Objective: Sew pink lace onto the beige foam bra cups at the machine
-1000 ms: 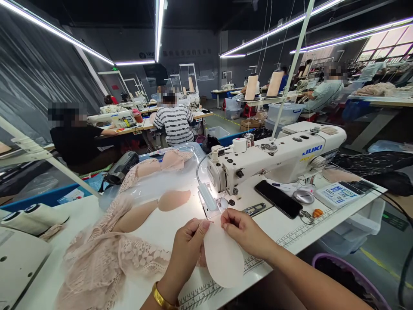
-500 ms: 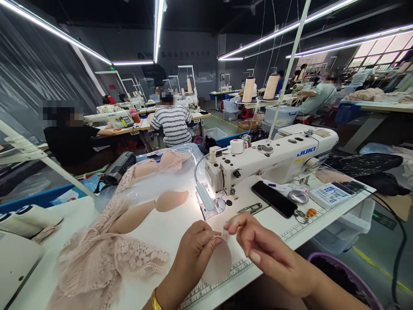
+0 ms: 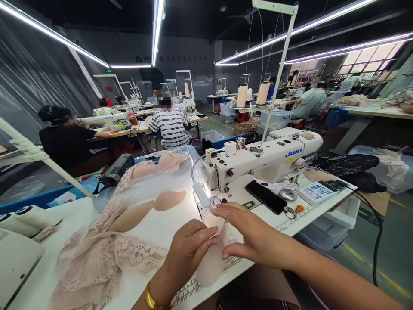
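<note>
My left hand (image 3: 191,246), with a gold bangle at the wrist, pinches a thin, pale beige fabric piece (image 3: 210,268) between thumb and fingers. The piece has a rounded lower end that hangs over the ruler-marked front edge of the table. Its upper part (image 3: 213,222) reaches toward the needle area of a white sewing machine (image 3: 264,157). Over that upper part, my right hand (image 3: 247,234) is held with fingers stretched out and thumb apart. Whether its fingertips touch the fabric I cannot tell.
Beige bra cups (image 3: 169,201) and pink lace fabric (image 3: 93,262) lie to the left. A black phone (image 3: 266,196), keys (image 3: 289,212) and a white-blue box (image 3: 318,192) sit right of the needle. Thread cones (image 3: 241,95) stand behind; a person in stripes (image 3: 169,129) sits ahead.
My right hand has moved forward and left, its curled fingers now stretched out over the fabric. My left hand has shifted slightly left, still pinching the piece. The camera view has turned a little.
</note>
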Available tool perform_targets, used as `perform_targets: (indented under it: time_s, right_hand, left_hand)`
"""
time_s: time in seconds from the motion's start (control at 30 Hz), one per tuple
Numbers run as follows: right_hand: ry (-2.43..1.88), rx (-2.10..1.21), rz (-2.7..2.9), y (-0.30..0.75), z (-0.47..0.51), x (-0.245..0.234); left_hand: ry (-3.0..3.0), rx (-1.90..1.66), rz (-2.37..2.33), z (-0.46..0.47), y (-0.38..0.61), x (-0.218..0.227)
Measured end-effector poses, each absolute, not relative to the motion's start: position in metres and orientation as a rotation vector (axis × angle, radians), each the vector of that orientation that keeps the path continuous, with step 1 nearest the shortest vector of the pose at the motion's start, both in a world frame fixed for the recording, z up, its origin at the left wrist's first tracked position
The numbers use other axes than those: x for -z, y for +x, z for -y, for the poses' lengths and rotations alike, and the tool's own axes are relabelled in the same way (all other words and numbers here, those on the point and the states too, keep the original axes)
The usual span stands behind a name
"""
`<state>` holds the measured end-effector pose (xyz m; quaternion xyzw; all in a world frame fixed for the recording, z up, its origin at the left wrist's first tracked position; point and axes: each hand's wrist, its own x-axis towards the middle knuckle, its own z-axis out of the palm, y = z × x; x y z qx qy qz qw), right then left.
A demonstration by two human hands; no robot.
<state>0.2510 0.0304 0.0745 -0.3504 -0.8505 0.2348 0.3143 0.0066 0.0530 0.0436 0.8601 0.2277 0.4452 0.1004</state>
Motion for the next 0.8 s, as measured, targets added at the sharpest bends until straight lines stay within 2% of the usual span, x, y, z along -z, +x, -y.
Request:
perform_targets:
  time_s: [0.1,0.17,0.23,0.3,0.4,0.5,0.63,0.7,0.73,0.8]
  right_hand:
    - [-0.829,-0.612,2.132,0.224,-0.040,-0.059]
    - [-0.783,-0.488,2.068,0.220,-0.043,-0.052]
    - [-0.742,-0.266,2.028,0.223,-0.041,-0.049]
    - [-0.697,-0.024,2.028,0.226,-0.034,-0.049]
    - [-0.564,0.237,2.102,0.223,-0.017,-0.047]
    - [-0.392,0.327,2.243,0.218,0.001,-0.036]
    - [-0.334,0.217,2.356,0.227,0.013,-0.012]
    - [-0.452,0.037,2.306,0.239,0.013,0.003]
    - [-0.554,-0.139,2.238,0.244,0.012,0.010]
    - [-0.761,-0.713,1.997,0.248,0.010,0.021]
  left_hand:
    - [2.601,-1.321,-0.783,-0.042,-0.002,-0.047]
    - [2.565,-1.277,-1.027,-0.031,-0.017,-0.047]
    - [2.344,-1.289,-1.319,-0.015,-0.030,-0.039]
    - [1.894,-1.225,-1.405,0.007,-0.034,-0.025]
    - [1.083,-0.767,-0.888,0.035,-0.016,0.000]
    - [0.543,-0.824,-0.661,0.042,0.010,0.009]
    - [0.402,-1.130,-0.777,0.023,0.020,-0.007]
    - [0.367,-1.223,-0.874,0.013,0.018,-0.014]
    - [0.346,-1.269,-0.911,0.011,0.017,-0.015]
    - [0.323,-1.346,-0.940,0.008,0.019,-0.013]
